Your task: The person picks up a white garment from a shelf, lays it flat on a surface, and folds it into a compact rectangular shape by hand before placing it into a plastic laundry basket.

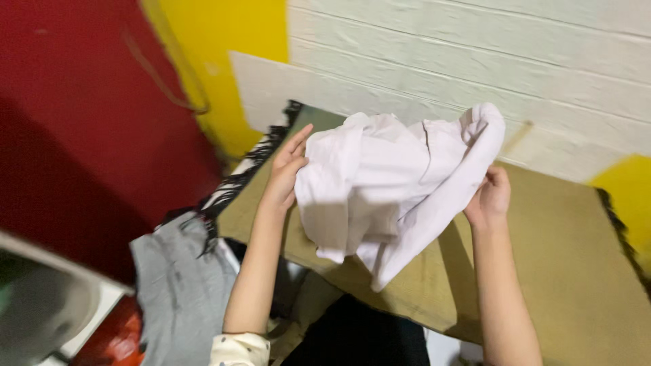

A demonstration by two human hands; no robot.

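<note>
A crumpled white cloth garment (386,183) hangs in the air above a tan cloth-covered surface (556,264). My left hand (288,169) grips its left edge, thumb pressed into the fabric and fingers pointing up. My right hand (489,198) holds the right edge, where a rolled hem runs up to the top corner. The lower part of the garment droops to a point between my forearms.
The tan cover has black fringe (237,183) along its left side and another strip at the far right (620,224). A grey garment (180,285) lies at lower left, dark fabric (359,335) below. Behind are a white brick wall (475,54) with yellow patches and a red panel (81,122).
</note>
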